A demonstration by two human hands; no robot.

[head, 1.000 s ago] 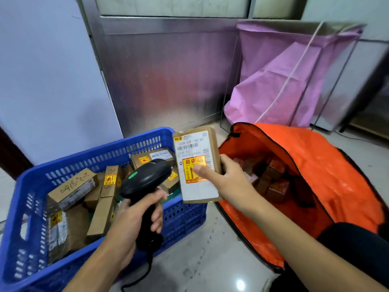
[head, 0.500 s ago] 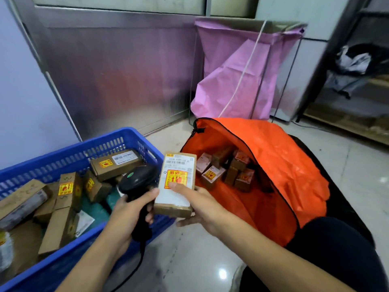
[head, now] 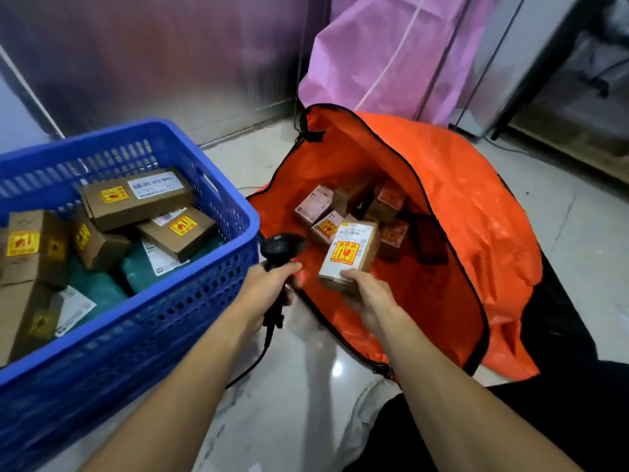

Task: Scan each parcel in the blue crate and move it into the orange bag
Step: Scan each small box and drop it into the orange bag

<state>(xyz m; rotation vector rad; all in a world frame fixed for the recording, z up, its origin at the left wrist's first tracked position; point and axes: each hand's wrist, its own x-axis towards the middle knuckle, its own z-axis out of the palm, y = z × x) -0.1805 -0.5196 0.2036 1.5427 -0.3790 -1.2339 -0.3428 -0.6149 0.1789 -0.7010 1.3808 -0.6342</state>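
A pale, glossy tiled floor (head: 289,413) spreads under everything, with a dull metal wall panel (head: 153,63) behind at twelve o'clock. At one o'clock a pink plastic sack (head: 374,56) hangs crumpled on a thin wire frame.

The orange bag (head: 476,233) lies open at three o'clock from the centre: slick, crinkled fabric with a black-edged mouth. Several small brown cardboard boxes (head: 340,212) with yellow stickers sit jumbled deep inside it.

The blue crate (head: 190,301) fills the nine o'clock side, a rigid plastic box with slotted and perforated walls. It holds a loose heap of brown cardboard parcels (head: 136,195) with white labels and yellow-red stickers, lying tilted over soft teal mailers (head: 95,287).

Near the centre, the right hand (head: 366,294) grips one parcel (head: 350,255) by its near end, thumb on top and fingers curled beneath. This oblong cardboard box, its top covered by a white label with a yellow-red sticker, is held over the bag's open mouth, above the orange lining and not touching the boxes inside.

Just at nine o'clock of it, the left hand (head: 272,284) is wrapped tight around the handle of a black plastic scanner (head: 280,248), rounded head pointing away, a thin black cord (head: 252,362) trailing down to six o'clock.
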